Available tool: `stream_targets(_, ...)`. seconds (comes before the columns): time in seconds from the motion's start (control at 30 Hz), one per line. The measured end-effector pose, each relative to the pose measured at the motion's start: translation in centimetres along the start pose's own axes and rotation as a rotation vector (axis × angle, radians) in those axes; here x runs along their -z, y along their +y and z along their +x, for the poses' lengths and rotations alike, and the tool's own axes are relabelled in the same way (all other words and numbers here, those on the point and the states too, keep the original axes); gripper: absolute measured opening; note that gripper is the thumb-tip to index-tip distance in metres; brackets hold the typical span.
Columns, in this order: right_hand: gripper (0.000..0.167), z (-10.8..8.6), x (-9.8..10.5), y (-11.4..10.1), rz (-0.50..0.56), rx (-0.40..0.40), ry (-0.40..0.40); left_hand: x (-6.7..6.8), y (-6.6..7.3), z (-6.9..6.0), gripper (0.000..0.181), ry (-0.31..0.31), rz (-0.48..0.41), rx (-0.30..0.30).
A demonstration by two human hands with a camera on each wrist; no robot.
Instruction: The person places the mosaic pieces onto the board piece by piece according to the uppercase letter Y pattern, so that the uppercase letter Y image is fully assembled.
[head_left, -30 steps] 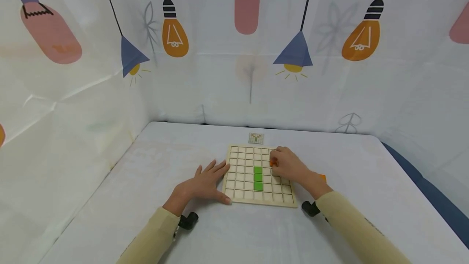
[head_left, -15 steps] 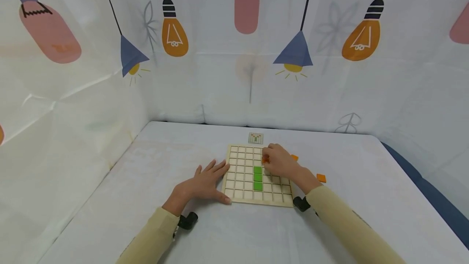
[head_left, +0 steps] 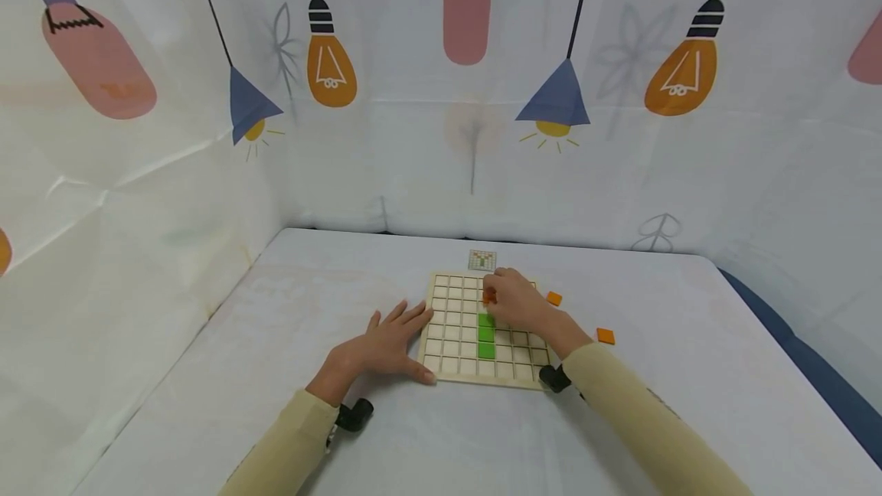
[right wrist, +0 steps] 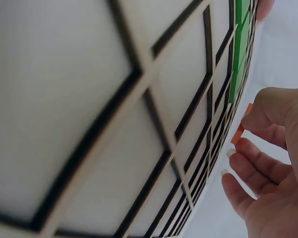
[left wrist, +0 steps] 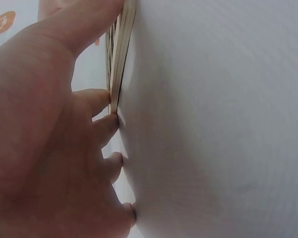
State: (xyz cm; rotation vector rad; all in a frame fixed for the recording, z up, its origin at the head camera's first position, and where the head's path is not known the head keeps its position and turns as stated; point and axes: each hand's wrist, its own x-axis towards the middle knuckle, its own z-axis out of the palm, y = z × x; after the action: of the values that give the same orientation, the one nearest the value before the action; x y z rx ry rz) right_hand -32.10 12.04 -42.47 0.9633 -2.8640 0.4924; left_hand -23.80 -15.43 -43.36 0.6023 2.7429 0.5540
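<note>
A: Where is the piece being worked on?

B: The small flat orange tile (right wrist: 242, 126) is over the pale wooden grid board (head_left: 451, 347), toward its far side, just beyond the column of three bright green square tiles (head_left: 485, 331). I can't tell whether it touches the board.

A: And the grip?

B: The right hand (head_left: 520, 303) pinches that orange tile between thumb and fingers. The left hand (head_left: 386, 343) grasps nothing; its fingers are spread, with fingertips against the board's left edge, probably to steady it.

A: Which step is this?

B: I'd judge it to be the placing of one orange tile. The next move seems to call for squaring its edges with a cell, lowering it and letting go while the board stays put.

A: What else is around?

B: Just off the board's right side lies a loose orange square tile (head_left: 554, 298); a second orange square (head_left: 605, 336) lies farther out on that side. Beyond the board's far edge is a small card printed with a grid pattern (head_left: 481, 259), all on a white-covered table (head_left: 468, 435).

A: Anything in the way?

B: The right hand and wrist hide several cells on the board's right half, so a crooked fit could go unnoticed.
</note>
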Motion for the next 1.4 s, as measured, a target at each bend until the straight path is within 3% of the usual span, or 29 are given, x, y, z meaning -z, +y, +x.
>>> stream_targets(0.5,0.011,1.6,-0.3,-1.8,0.030,0.006,-0.001,0.3,0.4,-0.3,0.114,-0.008,0.003,0.001)
stream_targets(1.03,0.012,3.3,-1.2,-2.8,0.039,-0.009,-0.063,0.1,0.1,0.1,0.115,-0.013,0.018,0.020)
stream_targets(1.4,0.012,4.4,-2.0,-2.7,0.033,-0.027,-0.053,0.0,-0.1,0.1,0.115,-0.008,0.018,0.013)
